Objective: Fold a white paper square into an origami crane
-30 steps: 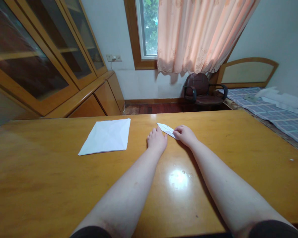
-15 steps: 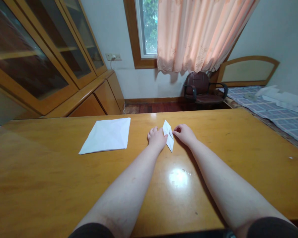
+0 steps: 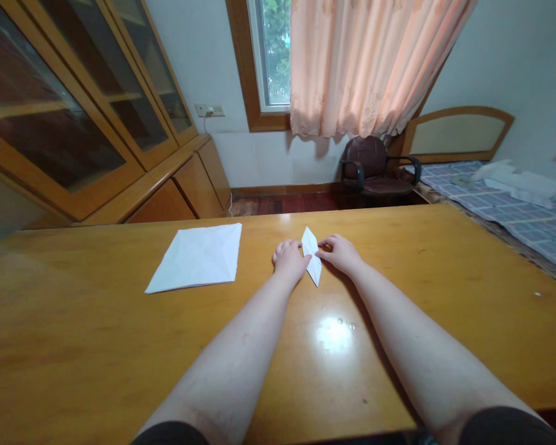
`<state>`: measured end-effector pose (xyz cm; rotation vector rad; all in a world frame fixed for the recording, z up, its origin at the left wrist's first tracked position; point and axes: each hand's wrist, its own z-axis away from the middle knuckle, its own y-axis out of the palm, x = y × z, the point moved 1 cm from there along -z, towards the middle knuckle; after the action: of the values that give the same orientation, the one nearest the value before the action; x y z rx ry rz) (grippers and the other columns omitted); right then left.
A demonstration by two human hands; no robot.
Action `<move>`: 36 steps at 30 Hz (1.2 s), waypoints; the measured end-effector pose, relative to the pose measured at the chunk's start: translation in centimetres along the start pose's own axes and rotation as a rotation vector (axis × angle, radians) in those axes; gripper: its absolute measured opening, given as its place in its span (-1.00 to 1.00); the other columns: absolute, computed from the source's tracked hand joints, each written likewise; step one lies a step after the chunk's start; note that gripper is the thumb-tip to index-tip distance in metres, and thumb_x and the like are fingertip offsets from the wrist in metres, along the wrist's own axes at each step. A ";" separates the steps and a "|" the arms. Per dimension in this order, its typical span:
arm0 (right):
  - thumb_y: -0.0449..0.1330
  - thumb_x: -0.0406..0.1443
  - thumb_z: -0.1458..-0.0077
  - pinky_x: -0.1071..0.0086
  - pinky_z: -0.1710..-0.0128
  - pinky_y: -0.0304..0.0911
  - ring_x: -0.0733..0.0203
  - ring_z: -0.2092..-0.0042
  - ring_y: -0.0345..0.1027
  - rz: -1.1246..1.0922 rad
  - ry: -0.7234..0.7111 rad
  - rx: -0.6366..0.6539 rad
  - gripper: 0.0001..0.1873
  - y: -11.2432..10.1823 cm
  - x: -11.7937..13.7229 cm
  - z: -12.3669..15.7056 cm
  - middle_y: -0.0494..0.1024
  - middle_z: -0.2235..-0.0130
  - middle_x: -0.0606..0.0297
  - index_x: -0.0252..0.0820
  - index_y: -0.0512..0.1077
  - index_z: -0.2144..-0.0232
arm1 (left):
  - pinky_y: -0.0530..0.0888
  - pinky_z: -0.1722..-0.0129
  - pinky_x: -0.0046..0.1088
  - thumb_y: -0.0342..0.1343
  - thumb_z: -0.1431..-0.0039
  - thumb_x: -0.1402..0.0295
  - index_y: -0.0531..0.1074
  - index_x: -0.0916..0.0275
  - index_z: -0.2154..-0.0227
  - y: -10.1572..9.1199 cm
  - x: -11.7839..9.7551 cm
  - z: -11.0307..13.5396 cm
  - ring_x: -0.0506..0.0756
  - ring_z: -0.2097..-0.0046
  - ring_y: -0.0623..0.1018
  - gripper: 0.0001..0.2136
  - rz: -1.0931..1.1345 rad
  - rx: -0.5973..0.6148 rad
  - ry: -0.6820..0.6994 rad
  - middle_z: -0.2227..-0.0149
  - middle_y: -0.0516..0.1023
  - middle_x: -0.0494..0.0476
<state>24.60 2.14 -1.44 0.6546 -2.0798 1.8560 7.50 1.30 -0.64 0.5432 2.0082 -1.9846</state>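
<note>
A small folded white paper [image 3: 310, 238], long and diamond-shaped with pointed ends, lies on the wooden table between my hands. My left hand [image 3: 291, 259] holds its left edge, the thumb lying on top near the middle and the other fingers curled beside it. From the other side, my right hand [image 3: 340, 252] pinches the paper's right edge between thumb and fingers. To the left lies a stack of white paper sheets [image 3: 199, 256], apart from both hands.
The wooden table [image 3: 97, 346] stretches wide to both sides. Past its far edge stand a glass-doored cabinet [image 3: 134, 136], a dark red armchair [image 3: 373, 164] and a bed [image 3: 491, 179] with a checked cover. A pink curtain [image 3: 361, 68] hangs over the window.
My right thumb and fingers have moved in onto the folded paper's right edge, and the raised flap there now lies flatter. My left hand stays on the paper.
</note>
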 end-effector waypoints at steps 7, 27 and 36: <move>0.22 -0.07 -0.03 0.22 -0.04 0.13 0.04 -0.02 0.29 0.082 -0.005 0.004 -0.58 0.1 0.2 0.1 0.45 0.00 0.13 -0.10 0.50 0.08 | 0.21 -0.15 -0.31 -0.05 -0.20 0.17 0.42 0.15 0.03 -0.3 -0.4 0.2 0.15 -0.14 0.33 -0.65 0.049 -0.005 -0.005 -0.07 0.44 0.15; 0.24 -0.24 0.12 0.34 0.16 0.17 0.20 0.24 0.33 -0.201 0.003 -0.099 -0.87 0.8 0.0 -0.1 0.51 0.32 0.26 -0.18 0.43 0.56 | 0.28 -0.06 -0.32 0.19 0.02 0.33 0.38 0.05 0.01 0.2 0.1 -0.2 0.13 0.00 0.45 -0.56 0.213 -0.039 0.067 0.11 0.56 0.02; 0.23 -0.16 0.15 0.42 0.49 0.07 0.32 0.52 0.17 -0.746 0.158 -0.164 -0.78 0.9 0.2 0.0 0.35 0.57 0.41 -0.19 0.36 0.53 | 0.40 0.19 -0.40 0.09 -0.10 0.34 0.45 0.20 0.15 1.4 0.3 -1.0 0.07 0.24 0.52 -0.76 0.565 -0.084 0.091 0.26 0.56 0.11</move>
<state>24.03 2.19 -2.11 1.0220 -1.5523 1.2531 7.87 2.29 -2.01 1.0583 1.7183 -1.5481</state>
